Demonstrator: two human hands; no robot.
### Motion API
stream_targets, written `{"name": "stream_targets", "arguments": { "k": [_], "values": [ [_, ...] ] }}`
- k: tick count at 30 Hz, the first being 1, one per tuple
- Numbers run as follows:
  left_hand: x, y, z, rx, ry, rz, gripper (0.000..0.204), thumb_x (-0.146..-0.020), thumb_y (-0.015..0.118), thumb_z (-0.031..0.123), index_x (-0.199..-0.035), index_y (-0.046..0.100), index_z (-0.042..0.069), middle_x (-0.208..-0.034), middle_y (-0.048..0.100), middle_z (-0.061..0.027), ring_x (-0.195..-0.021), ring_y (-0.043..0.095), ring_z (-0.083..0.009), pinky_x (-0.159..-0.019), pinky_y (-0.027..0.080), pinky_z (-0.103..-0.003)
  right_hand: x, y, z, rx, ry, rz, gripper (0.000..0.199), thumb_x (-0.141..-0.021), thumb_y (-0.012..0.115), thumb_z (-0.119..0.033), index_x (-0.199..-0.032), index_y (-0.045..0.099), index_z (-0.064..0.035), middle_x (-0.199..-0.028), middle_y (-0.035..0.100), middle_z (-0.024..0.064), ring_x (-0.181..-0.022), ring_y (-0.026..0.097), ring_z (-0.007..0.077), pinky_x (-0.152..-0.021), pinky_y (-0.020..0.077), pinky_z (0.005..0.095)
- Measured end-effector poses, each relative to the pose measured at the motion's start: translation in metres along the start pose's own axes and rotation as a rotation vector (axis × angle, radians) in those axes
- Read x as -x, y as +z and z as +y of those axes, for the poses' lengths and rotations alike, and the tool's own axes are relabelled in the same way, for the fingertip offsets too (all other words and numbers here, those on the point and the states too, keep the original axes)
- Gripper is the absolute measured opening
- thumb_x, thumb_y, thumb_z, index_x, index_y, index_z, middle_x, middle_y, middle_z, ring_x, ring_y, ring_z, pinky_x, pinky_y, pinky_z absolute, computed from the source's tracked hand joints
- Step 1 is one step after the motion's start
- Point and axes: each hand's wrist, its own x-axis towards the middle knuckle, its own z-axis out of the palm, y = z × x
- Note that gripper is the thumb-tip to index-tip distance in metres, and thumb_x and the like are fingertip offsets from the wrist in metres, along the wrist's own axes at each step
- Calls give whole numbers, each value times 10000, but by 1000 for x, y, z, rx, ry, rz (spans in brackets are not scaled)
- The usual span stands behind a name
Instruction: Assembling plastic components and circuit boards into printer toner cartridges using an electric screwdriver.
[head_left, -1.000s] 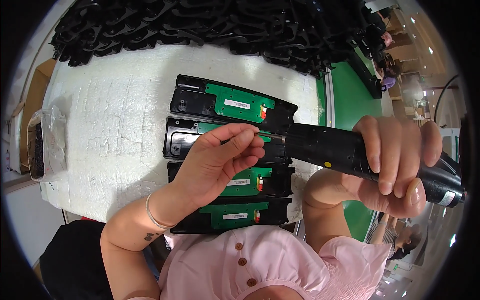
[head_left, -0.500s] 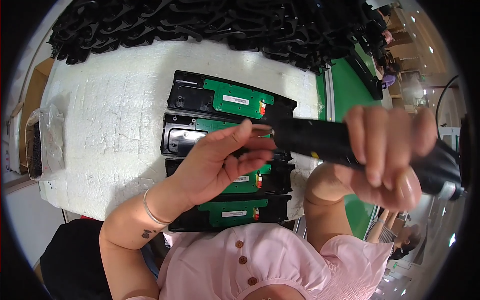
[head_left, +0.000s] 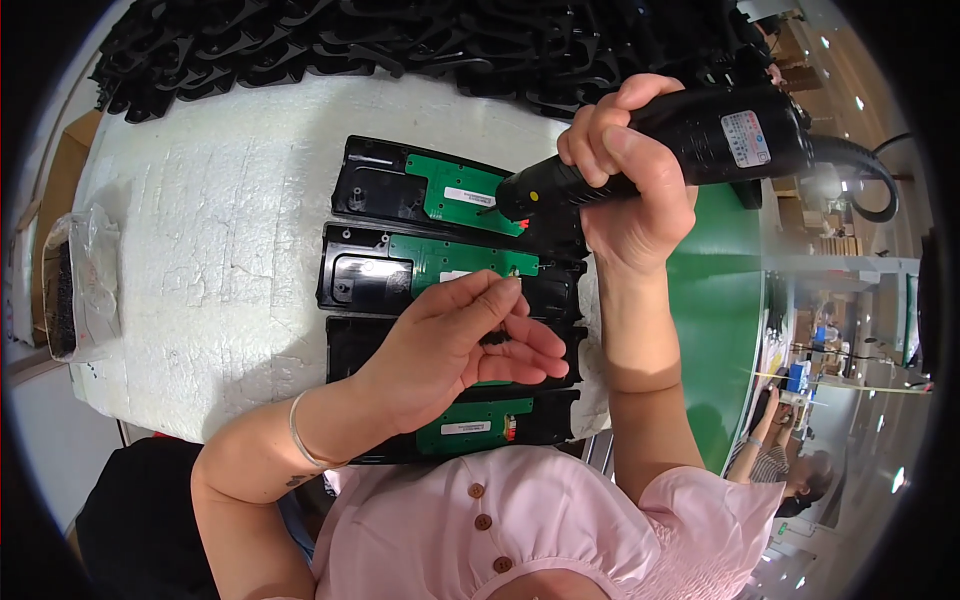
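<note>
My right hand [head_left: 640,190] is wrapped round a black electric screwdriver [head_left: 720,135], its cord trailing off to the right. The bit points down at the green circuit board [head_left: 440,205] in the farthest black plastic panel [head_left: 375,195]; whether it touches cannot be made out. My left hand [head_left: 450,335] hovers over the second panel [head_left: 365,280], thumb and forefinger pinched together. Small dark screws [head_left: 495,337] show between its curled fingers. Partly hidden under that hand and forearm lie two nearer panels, the nearest with its own green board [head_left: 470,428].
Black plastic parts [head_left: 400,40] are heaped along the far edge of the white foam-covered table [head_left: 200,260]. On the left stands a clear plastic bag [head_left: 90,285] of small dark pieces. A green surface [head_left: 715,300] lies to the right, with another person [head_left: 790,470] beyond.
My right hand has swung the screwdriver from the right over to the farthest panel. My left hand has come away from the screwdriver's tip and dropped slightly nearer to me.
</note>
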Motion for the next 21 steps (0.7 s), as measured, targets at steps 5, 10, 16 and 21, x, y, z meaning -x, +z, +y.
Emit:
{"name": "stream_targets", "arguments": {
  "k": [5, 10, 16, 21],
  "values": [
    [-3, -7, -2, -172, 42, 60, 234, -928, 454, 225, -949, 559, 17, -820, 620, -68, -721, 606, -135, -637, 494, -215, -2, 2, 0, 141, 61, -56, 180, -688, 486, -63, -864, 454, -43, -599, 416, 18, -485, 365, 113, -536, 350, 280],
    [-7, -5, -4, -57, 110, 208, 202, -873, 562, 195, -974, 583, 21, -856, 608, -37, -772, 589, -102, -702, 492, -210, -1, 9, 2, 246, 51, -105, 168, -680, 494, -51, -841, 444, -57, -568, 407, 25, -471, 366, 114, -519, 355, 278],
    [-5, -12, -1, 2, 169, 173, 137, -876, 551, 152, -974, 572, 60, -863, 603, -16, -763, 582, -80, -676, 501, -182, 4, 14, -3, 271, -27, -87, 189, -682, 482, -47, -868, 452, -46, -570, 409, 26, -462, 360, 111, -501, 345, 278],
    [-9, -10, 2, 44, 171, 169, 115, -872, 554, 138, -959, 570, 65, -869, 604, -20, -766, 590, -76, -682, 510, -186, 11, 3, -64, -87, -194, -437, 416, -621, 541, 55, -1012, 463, -64, -628, 477, -71, -572, 467, 62, -594, 344, 216]
  ]
}}
